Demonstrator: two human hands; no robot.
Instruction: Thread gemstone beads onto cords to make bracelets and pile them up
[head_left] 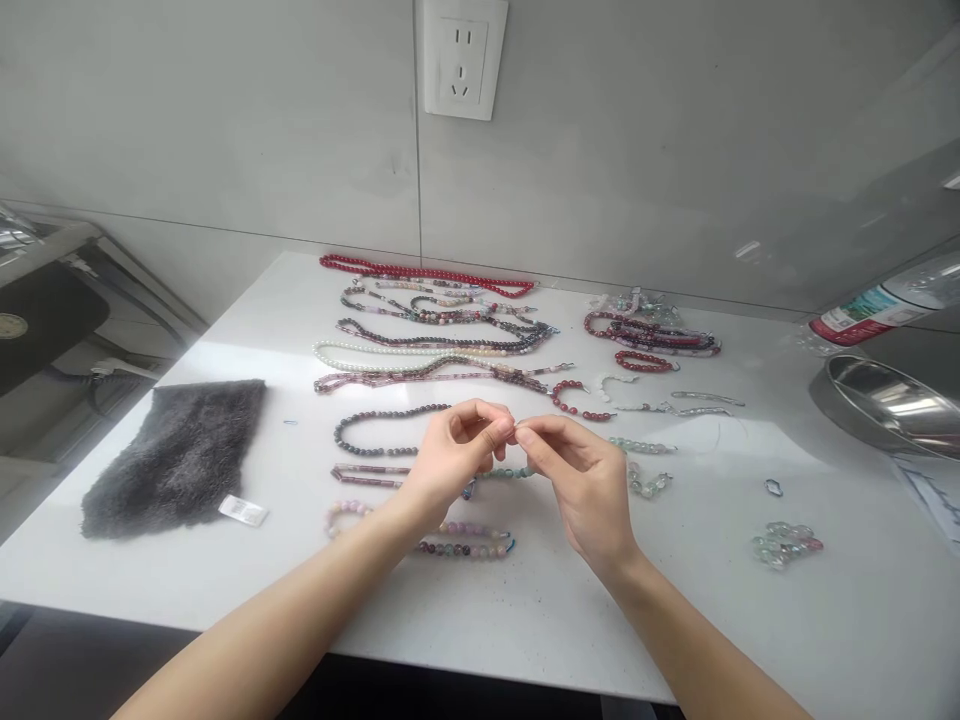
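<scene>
L hand [450,455] & R hand [577,480] are raised over the counter [712,610], fingers [495,425] of both in a narrow pinch, tips almost meeting. Something may be btwn them, maybe a tiny item [513,433] at the tips, but it's too small to tell what, or if both hands have it

Things around the hands: green strand [510,472] directly below, partly hidden. Dark strand [375,425] & pink tube strand [367,477] just left. Mixed bead strand [465,548] below L wrist, close to the L forearm. Red arc [577,400] just above. More strands stacked further up. Further right, loose clear beads [787,545], blue clip [773,487], steel bowl [892,405]. Well left, grey cloth [176,460] & white tag [244,511]

Risks: pinch is fine & tips are close, so a slip or a twitch could drop the tiny item into the strands below, where it'd be hard to spot. Any strand w/ an open end could shed beads if lifted or tugged, & they could roll on the smooth counter. L wrist/forearm low over the mixed strand, so a careless shift could drag it into the green one & tangle them. Loose clear beads sit unsecured, easy to knock w/ a sleeve or elbow
</scene>
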